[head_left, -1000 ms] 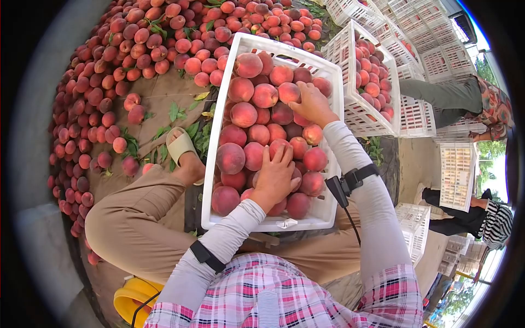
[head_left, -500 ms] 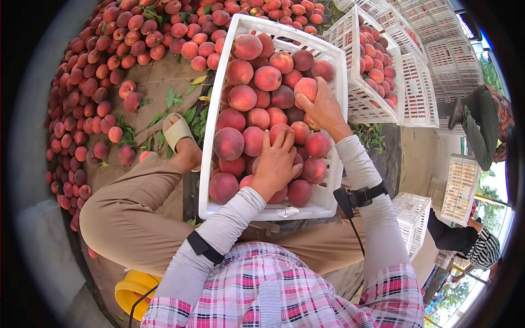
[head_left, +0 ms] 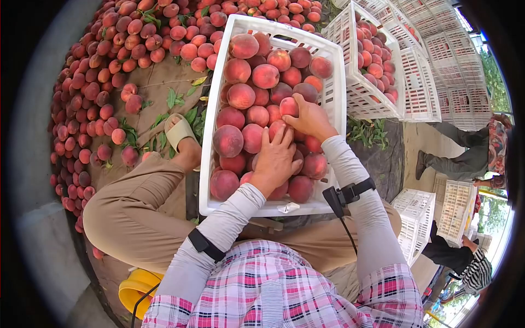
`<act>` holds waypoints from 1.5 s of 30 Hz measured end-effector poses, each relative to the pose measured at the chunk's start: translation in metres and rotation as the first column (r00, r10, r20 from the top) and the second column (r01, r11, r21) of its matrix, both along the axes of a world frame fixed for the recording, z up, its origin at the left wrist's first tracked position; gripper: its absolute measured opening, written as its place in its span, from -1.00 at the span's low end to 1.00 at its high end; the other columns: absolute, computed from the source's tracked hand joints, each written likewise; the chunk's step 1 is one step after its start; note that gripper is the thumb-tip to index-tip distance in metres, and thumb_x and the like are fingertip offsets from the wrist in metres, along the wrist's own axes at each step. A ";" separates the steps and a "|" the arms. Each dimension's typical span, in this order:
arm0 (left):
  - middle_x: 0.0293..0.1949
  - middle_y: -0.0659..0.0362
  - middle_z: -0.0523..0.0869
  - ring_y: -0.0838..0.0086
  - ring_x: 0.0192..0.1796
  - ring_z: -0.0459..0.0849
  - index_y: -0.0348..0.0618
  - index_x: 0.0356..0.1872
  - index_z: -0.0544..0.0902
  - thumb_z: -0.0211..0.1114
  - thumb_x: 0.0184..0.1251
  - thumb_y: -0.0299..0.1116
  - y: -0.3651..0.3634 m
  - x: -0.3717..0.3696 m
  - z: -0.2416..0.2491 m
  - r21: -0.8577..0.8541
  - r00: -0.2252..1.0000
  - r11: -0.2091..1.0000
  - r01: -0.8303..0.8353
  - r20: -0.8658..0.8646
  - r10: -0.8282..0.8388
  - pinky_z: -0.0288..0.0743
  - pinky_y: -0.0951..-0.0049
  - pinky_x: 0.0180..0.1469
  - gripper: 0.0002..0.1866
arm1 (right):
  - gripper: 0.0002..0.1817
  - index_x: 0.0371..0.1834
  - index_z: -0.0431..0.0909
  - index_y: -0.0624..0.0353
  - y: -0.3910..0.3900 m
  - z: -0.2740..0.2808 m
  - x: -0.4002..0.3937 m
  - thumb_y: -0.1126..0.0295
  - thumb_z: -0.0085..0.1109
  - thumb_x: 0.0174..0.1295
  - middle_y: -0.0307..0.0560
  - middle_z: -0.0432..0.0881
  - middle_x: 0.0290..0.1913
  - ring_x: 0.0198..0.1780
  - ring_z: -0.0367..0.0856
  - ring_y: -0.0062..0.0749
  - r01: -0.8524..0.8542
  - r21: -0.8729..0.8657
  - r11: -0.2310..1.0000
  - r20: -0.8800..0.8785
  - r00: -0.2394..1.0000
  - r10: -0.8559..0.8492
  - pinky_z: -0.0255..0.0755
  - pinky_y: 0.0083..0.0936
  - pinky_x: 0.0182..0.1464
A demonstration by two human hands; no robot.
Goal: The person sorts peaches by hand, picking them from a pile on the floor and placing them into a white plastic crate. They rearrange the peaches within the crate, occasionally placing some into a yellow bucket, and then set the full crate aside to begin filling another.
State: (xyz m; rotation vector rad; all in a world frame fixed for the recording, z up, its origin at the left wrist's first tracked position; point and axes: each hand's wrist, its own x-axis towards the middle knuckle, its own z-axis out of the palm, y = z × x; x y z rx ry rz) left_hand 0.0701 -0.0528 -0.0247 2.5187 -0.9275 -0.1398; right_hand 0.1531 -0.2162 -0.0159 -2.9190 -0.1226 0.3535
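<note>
A white plastic crate [head_left: 216, 106] full of red peaches [head_left: 240, 95] stands in front of my crossed legs. My right hand [head_left: 313, 119] closes thumb and fingers around a peach [head_left: 289, 106] above the layer in the crate's right half. Just below and to its left, my left hand [head_left: 276, 163] lies over the fruit with its fingers stretched out, the tips touching another peach [head_left: 276, 129]. Some fruit beneath both hands is hidden.
Loose peaches [head_left: 82, 117] cover the brown ground sheet [head_left: 158, 82] to the left and back. At right stand another peach-filled crate [head_left: 354, 90], stacked crates [head_left: 459, 60] and a white crate [head_left: 414, 216]. Two people [head_left: 465, 156] are farther right. A yellow container [head_left: 134, 292] sits lower left.
My right hand has moved left and down across the crate with a peach in its grip. My left hand stays nearly in place. At right, one person's legs have shifted.
</note>
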 end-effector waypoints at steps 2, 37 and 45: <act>0.40 -0.03 0.36 0.11 0.51 0.17 -0.17 0.05 0.67 0.24 0.21 0.01 0.000 0.001 -0.002 -0.007 1.000 1.000 -0.003 0.006 0.003 0.03 -0.19 0.43 -0.48 | -0.30 0.10 0.38 0.26 0.002 -0.003 -0.001 -0.09 0.28 0.11 0.23 0.71 -0.29 -0.21 0.69 0.18 0.027 -0.060 0.998 0.001 1.000 -0.027 0.55 -0.05 -0.15; 0.41 -0.04 0.34 0.09 0.48 0.20 -0.17 0.10 0.64 0.23 0.25 0.03 -0.001 0.001 -0.002 0.007 1.000 1.000 -0.001 -0.022 0.001 0.05 -0.22 0.42 -0.46 | -0.36 0.02 0.51 0.30 -0.032 0.022 0.011 -0.12 0.18 0.19 0.27 0.69 -0.21 -0.12 0.67 0.17 0.070 0.168 0.983 -0.082 0.995 -0.057 0.51 -0.04 -0.05; 0.39 -0.05 0.35 0.05 0.47 0.21 -0.20 0.10 0.63 0.25 0.22 -0.02 0.004 0.004 0.004 -0.009 0.997 0.999 0.036 -0.062 -0.036 0.05 -0.19 0.42 -0.46 | -0.42 0.05 0.54 0.37 -0.032 0.029 0.007 0.01 0.22 0.23 0.23 0.70 -0.28 -0.19 0.69 0.08 0.064 0.248 0.967 -0.046 0.997 -0.055 0.53 -0.12 -0.10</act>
